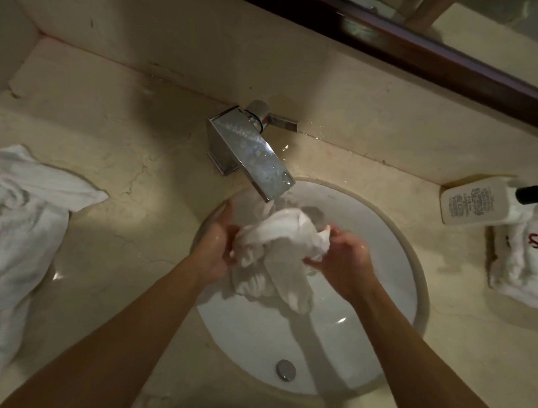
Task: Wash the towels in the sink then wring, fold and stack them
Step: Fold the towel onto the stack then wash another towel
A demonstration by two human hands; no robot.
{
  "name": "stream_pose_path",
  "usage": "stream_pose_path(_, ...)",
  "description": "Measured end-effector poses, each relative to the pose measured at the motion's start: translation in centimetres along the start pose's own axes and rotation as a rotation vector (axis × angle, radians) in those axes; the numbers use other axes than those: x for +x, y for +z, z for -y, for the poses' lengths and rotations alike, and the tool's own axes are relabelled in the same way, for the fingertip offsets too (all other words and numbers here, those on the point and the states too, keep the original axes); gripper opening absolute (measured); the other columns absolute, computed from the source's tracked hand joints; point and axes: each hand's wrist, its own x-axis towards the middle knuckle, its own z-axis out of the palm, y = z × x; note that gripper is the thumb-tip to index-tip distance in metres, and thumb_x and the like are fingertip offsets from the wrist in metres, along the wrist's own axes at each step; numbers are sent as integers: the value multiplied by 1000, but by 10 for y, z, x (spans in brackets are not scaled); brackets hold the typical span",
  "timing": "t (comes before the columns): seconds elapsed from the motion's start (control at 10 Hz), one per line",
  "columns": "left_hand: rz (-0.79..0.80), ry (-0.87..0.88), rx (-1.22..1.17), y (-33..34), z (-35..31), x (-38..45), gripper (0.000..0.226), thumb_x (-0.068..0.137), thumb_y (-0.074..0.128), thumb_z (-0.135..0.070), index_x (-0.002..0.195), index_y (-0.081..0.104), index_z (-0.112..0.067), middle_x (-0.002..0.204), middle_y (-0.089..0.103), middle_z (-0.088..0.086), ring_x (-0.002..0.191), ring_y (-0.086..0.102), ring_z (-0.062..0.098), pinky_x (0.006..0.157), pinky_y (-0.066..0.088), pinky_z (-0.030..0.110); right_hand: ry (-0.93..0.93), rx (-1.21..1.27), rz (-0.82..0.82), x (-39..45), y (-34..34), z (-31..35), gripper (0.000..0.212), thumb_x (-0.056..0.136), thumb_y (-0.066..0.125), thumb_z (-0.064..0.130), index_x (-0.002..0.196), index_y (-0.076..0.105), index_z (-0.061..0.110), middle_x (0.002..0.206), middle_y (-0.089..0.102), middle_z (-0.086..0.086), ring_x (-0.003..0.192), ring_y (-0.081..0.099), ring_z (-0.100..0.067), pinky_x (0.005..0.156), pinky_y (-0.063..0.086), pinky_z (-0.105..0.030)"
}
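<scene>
Towel [278, 250], white and bunched, hangs over the sink [383, 239] under the faucet [251, 147], with the left hand [216, 251] and right hand [345, 262] each curling fingers into an end of it. Around the basin runs a wet beige marble counter [125, 154]. Crumpled towels [20, 230] lie far left; a lotion bottle [477, 203] rests on a folded towel [524, 264] at right, below a dark-framed mirror [453, 57].

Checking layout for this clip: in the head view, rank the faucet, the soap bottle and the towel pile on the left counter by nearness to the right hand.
From the right hand:
1. Faucet, just behind the basin, up and left of the hand.
2. Soap bottle, lying on the right counter.
3. Towel pile, far across on the left counter.
</scene>
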Motion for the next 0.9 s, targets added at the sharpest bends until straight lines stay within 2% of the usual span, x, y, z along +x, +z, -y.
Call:
stream_pose_path(0.1, -220, -163, -88, -7, 33, 3, 43, 100, 48, -44, 98, 64, -5, 69, 69, 12, 46, 62, 22, 38, 47, 21, 221, 269, -39, -15, -5, -31, 48, 98, 50, 43, 128, 60, 7, 122, 66, -18, 113, 63, -33, 98, 50, -49)
stream_pose_path(0.2, -350, -157, 88, 0, 58, 1, 28, 92, 66, -33, 93, 68, -4, 83, 70, 15, 59, 64, 24, 59, 55, 28, 376, 111, -346, -11, 3, -69, 37, 104, 43, 13, 136, 52, -4, 100, 66, -16, 84, 67, -28, 71, 56, -39)
stream_pose_path(0.3, -369, -157, 270, 23, 57, -17, 28, 74, 76, -15, 95, 66, -1, 86, 68, 13, 77, 65, 27, 78, 58, 42, 437, -9, -412, -8, 17, -83, 22, 100, 51, 10, 117, 58, -2, 91, 63, -12, 77, 61, -24, 65, 51, -34)
stream_pose_path(0.4, -276, -220, 254, 25, 49, -18, 24, 77, 67, -3, 100, 64, 3, 76, 67, 18, 66, 65, 28, 58, 57, 34, 540, 68, -386, -9, 25, -75, 18, 100, 54, 15, 99, 63, 0, 80, 65, -12, 72, 61, -22, 56, 55, -30)
stream_pose_path(0.5, -84, -391, 459, 11, 39, -31, 16, 80, 71, -13, 89, 68, -1, 68, 70, 12, 66, 65, 24, 60, 54, 28, 596, 207, -303, -15, 23, -65, 25, 98, 60, 26, 105, 69, 4, 87, 73, -12, 72, 70, -25, 56, 59, -31)
stream_pose_path(0.6, 51, -386, 224, -3, 25, -33, 32, 83, 74, -33, 97, 76, -5, 94, 74, 14, 77, 70, 27, 75, 58, 34, 421, 33, -215, -7, 29, -52, 30, 92, 65, 28, 109, 69, 3, 94, 75, -16, 80, 72, -30, 71, 61, -38)
stream_pose_path(0.7, 86, -216, 109, 10, 6, -28, 31, 93, 61, -34, 81, 74, -8, 75, 72, 13, 59, 67, 23, 58, 58, 29, 117, -293, -151, 7, 49, -24, 27, 85, 74, 25, 105, 66, 9, 100, 69, -17, 79, 67, -26, 69, 56, -35)
stream_pose_path(0.8, 2, 188, 269, 19, -6, -20, 24, 85, 70, -38, 80, 73, -15, 73, 72, 8, 64, 68, 24, 59, 58, 32, -117, -474, -107, 13, 64, 5, 21, 86, 70, 10, 99, 55, 18, 96, 66, -11, 78, 66, -22, 65, 54, -33)
stream_pose_path(0.9, -58, 539, 655, 9, -13, -15, 24, 70, 72, -42, 94, 68, -40, 87, 72, -14, 85, 70, 13, 79, 57, 33, -75, -571, -161, 20, 61, 5, 23, 79, 66, 11, 99, 58, 19, 102, 68, -11, 91, 68, -29, 76, 58, -40)
